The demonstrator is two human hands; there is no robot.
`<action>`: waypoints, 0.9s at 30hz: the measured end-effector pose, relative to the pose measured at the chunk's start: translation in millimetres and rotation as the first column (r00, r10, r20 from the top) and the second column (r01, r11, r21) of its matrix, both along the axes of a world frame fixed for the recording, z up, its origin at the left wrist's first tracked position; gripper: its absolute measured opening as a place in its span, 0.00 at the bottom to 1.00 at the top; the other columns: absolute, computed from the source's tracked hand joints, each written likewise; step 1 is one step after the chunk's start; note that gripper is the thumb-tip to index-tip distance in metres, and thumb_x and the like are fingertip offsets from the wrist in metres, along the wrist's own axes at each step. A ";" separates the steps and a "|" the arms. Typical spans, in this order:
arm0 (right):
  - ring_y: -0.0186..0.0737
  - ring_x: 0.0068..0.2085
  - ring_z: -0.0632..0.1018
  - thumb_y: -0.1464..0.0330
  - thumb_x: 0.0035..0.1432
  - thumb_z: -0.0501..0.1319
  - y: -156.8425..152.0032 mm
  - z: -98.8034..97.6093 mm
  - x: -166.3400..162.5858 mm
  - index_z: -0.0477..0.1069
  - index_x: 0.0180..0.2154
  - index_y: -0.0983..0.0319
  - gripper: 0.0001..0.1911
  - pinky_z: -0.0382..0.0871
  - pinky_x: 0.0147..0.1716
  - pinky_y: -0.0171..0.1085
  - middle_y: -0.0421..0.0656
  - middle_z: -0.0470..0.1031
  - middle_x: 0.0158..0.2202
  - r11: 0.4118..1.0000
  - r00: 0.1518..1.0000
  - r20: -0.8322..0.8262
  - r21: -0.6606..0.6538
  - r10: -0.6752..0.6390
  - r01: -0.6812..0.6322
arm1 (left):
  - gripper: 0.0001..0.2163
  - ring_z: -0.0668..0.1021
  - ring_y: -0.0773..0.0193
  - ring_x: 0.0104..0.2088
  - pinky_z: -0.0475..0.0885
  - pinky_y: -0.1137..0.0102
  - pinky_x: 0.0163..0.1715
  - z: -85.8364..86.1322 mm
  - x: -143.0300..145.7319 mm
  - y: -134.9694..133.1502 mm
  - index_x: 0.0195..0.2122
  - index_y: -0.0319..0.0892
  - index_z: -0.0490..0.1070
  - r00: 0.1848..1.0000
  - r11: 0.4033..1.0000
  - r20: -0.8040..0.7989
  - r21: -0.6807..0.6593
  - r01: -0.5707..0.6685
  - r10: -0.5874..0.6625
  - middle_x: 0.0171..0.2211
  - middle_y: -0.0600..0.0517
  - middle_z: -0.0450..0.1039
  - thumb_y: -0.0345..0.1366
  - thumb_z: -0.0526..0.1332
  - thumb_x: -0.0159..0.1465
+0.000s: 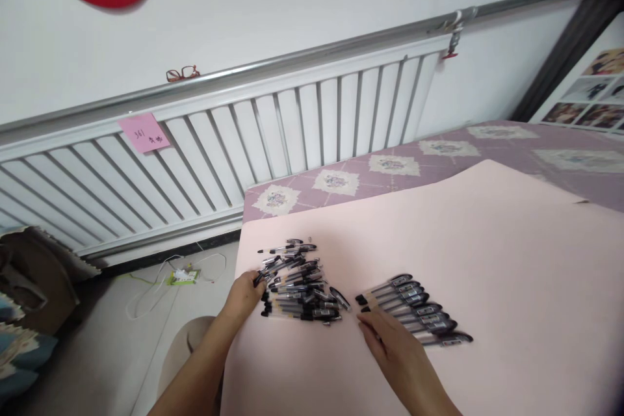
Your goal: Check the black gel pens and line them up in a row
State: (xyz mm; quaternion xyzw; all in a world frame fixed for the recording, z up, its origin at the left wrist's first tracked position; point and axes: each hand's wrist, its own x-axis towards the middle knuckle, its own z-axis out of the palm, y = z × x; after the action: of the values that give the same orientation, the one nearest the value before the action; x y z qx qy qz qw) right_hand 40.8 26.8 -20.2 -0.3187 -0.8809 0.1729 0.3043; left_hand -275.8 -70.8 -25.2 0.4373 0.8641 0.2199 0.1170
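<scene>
A loose pile of black-capped clear pens (297, 286) lies near the left edge of the pink table cover, with several caps and pens crossing at different angles. At the pile's left side, my left hand (246, 294) pinches the dark end of a pen (266, 273). To the right, several capped pens (414, 302) lie side by side in a slanted row, caps toward the right. My right hand (387, 331) is over the row's lower left ends, its fingers drawn together; whatever is between them is hidden. A single cap (340, 299) rests at the pile's right edge.
The pink cover (487, 240) lies over a purple patterned cloth (336, 185). Behind the table runs a white radiator (292, 130) with a pipe above, glasses (182, 73) and a pink note (143, 132). A power strip (184, 275) with cables sits on the floor.
</scene>
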 end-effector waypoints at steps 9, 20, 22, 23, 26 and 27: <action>0.41 0.35 0.78 0.65 0.60 0.51 0.9 -0.6 -1.0 0.70 0.36 0.57 0.10 0.72 0.32 0.37 0.44 0.76 0.35 1.000 1.000 -0.001 0.002 0.009 -0.009 | 0.06 0.71 0.67 0.26 0.58 0.76 0.25 0.3 -1.1 -1.2 0.26 0.42 0.69 1.000 1.000 -0.007 0.013 0.007 -0.007 0.24 0.54 0.71 0.35 0.56 0.58; 0.42 0.36 0.78 0.64 0.60 0.51 1.4 -1.4 -1.3 0.71 0.36 0.57 0.10 0.73 0.34 0.38 0.44 0.77 0.35 1.000 1.000 -0.014 0.003 0.021 -0.021 | 0.02 0.71 0.68 0.26 0.59 0.76 0.26 0.2 -2.1 1.4 0.25 0.42 0.68 1.000 1.000 0.031 -0.004 0.007 -0.007 0.24 0.56 0.71 0.32 0.59 0.54; 0.42 0.35 0.78 0.64 0.60 0.51 1.9 -2.5 -1.8 0.71 0.37 0.57 0.11 0.73 0.33 0.38 0.44 0.76 0.34 1.000 1.000 -0.006 -0.003 0.029 -0.029 | 0.02 0.71 0.68 0.25 0.59 0.76 0.25 -0.2 -2.7 2.0 0.25 0.42 0.68 0.999 1.000 0.039 -0.006 0.003 -0.003 0.23 0.56 0.71 0.32 0.59 0.54; 0.42 0.35 0.78 0.64 0.60 0.51 2.0 -3.2 -1.9 0.71 0.37 0.57 0.11 0.73 0.33 0.38 0.44 0.76 0.34 1.000 1.000 -0.001 -0.004 0.031 -0.031 | 0.01 0.71 0.68 0.25 0.58 0.76 0.25 -0.5 -2.9 2.2 0.25 0.42 0.68 0.999 1.000 0.041 -0.004 0.000 0.000 0.23 0.56 0.71 0.32 0.59 0.54; 0.42 0.36 0.78 0.64 0.60 0.51 2.2 -5.2 -1.8 0.70 0.37 0.57 0.11 0.73 0.34 0.38 0.44 0.76 0.35 1.000 1.000 0.011 0.000 0.024 -0.024 | 0.01 0.70 0.68 0.24 0.59 0.76 0.25 -2.2 -2.7 2.5 0.25 0.42 0.67 0.999 1.000 0.046 0.012 -0.011 0.011 0.23 0.56 0.70 0.32 0.59 0.53; 0.42 0.36 0.78 0.64 0.60 0.51 2.1 -5.6 -1.6 0.70 0.37 0.57 0.11 0.73 0.35 0.38 0.44 0.76 0.35 1.000 1.000 0.015 -0.001 0.022 -0.022 | 0.01 0.70 0.69 0.24 0.59 0.76 0.26 -2.9 -2.7 2.4 0.25 0.42 0.67 0.999 1.000 0.049 0.020 -0.017 0.016 0.23 0.57 0.70 0.32 0.59 0.53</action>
State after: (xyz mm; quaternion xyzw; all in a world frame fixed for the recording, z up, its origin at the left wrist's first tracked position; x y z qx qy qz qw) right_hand 39.2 28.9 -25.8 -0.3103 -0.8866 0.1740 0.2957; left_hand -278.5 -68.4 -28.1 0.4260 0.8623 0.2401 0.1319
